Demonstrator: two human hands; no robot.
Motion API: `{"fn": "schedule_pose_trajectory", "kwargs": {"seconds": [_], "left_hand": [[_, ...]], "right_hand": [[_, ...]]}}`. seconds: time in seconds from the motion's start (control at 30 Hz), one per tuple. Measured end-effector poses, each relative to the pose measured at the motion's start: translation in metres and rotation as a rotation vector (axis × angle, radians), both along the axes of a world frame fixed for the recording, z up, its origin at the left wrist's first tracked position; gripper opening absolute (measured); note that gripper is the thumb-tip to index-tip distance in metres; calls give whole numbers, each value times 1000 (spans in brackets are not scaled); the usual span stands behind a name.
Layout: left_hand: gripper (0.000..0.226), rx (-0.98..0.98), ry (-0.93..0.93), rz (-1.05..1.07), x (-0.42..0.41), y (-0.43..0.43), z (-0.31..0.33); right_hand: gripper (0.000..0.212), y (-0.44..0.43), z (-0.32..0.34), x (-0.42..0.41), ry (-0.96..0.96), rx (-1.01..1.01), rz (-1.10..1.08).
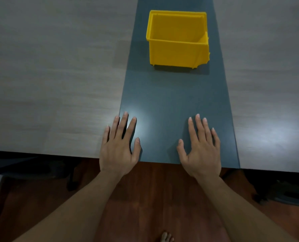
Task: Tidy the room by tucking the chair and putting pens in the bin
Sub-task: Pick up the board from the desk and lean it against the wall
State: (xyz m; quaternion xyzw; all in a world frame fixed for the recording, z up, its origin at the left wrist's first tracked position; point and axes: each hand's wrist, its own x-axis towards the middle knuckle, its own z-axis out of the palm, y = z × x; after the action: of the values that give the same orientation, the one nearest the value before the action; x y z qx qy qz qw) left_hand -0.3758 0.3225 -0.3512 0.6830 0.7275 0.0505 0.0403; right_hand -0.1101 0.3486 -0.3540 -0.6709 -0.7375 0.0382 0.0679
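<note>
Yellow bin (177,39) sits upright on the dark blue-grey strip (173,105) that runs down the middle of the table (49,75), toward the strip's far end. Bin is bright yellow plastic, rectangular, open top with a rolled rim; right side wall drops into a cut-down sloped opening, small feet along the base, shadow cast on the strip toward the near side. Inside looks bare yellow, nothing visible in it. Light grey wood-grain tabletop flanks the bin on both sides. Both hands lie well apart from the bin, at the near edge of the table. Left hand (120,147) is flat, palm down, fingers spread, straddling the seam between grey top and strip, nothing held. Right hand (202,149) is flat, palm down, fingers spread, fully on the strip, nothing held. Bin lines up roughly with the gap between the hands, slightly nearer the right one. Below the table edge: reddish-brown floor (154,198), bare toes (166,237) at the bottom edge. Dark shapes under the table on either side, too dim to identify.
</note>
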Motion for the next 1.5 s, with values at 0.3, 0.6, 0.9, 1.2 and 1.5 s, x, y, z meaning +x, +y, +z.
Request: {"fn": "schedule_pose_trajectory", "kwargs": {"seconds": [0.3, 0.6, 0.9, 1.2, 1.5], "left_hand": [[75, 19, -24, 3, -2, 0, -2], [84, 80, -37, -12, -4, 6, -7], [86, 105, -46, -9, -7, 14, -10], [86, 113, -41, -11, -11, 30, -12], [85, 123, -37, -13, -13, 40, -11]], "right_hand": [[79, 0, -1, -1, 0, 45, -1], [83, 8, -5, -4, -17, 79, 6], [82, 14, -9, -6, -21, 98, -1], [81, 28, -11, -12, -32, 93, -15], [82, 37, -10, -13, -45, 80, -24]]}}
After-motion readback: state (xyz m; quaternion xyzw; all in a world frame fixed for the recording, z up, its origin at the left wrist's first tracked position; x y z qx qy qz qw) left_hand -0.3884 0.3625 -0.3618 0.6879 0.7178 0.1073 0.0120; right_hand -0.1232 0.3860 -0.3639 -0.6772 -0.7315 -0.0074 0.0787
